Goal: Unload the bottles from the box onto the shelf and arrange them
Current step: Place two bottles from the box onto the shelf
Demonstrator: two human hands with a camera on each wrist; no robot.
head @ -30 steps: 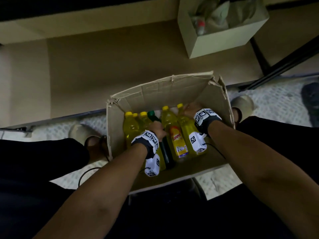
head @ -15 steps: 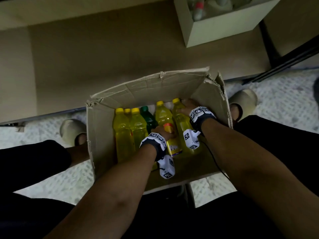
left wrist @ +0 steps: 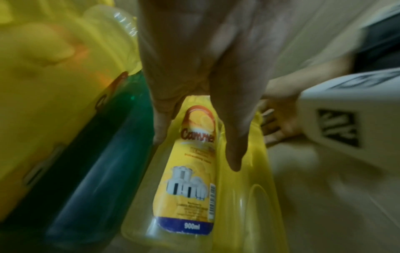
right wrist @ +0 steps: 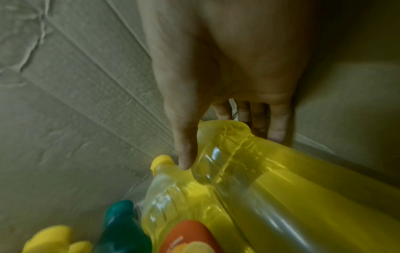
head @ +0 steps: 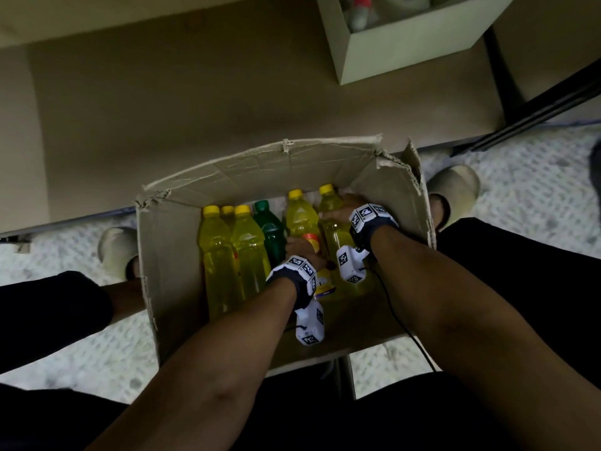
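An open cardboard box (head: 175, 275) stands between my feet and holds several yellow bottles and one green bottle (head: 270, 229). My left hand (head: 304, 247) grips the labelled yellow bottle (head: 300, 219) at its middle. In the left wrist view the thumb (left wrist: 233, 145) and fingers (left wrist: 160, 126) straddle its label (left wrist: 192, 179), with the green bottle (left wrist: 97, 162) to the left. My right hand (head: 338, 209) holds the rightmost yellow bottle (head: 338, 239) by its shoulder. In the right wrist view the hand (right wrist: 229, 149) has its thumb and fingers round that bottle (right wrist: 270, 171), close to the box wall (right wrist: 75, 102).
The low beige shelf board (head: 162, 102) lies just beyond the box. A second, pale box (head: 406, 50) with items in it sits on it at the upper right. My slippered feet (head: 455, 190) flank the cardboard box, and a black bar (head: 536, 115) runs at the right.
My left hand has slid right from beside the green bottle onto the labelled yellow bottle. The right hand stays on the rightmost bottle. The head view has tilted down and right.
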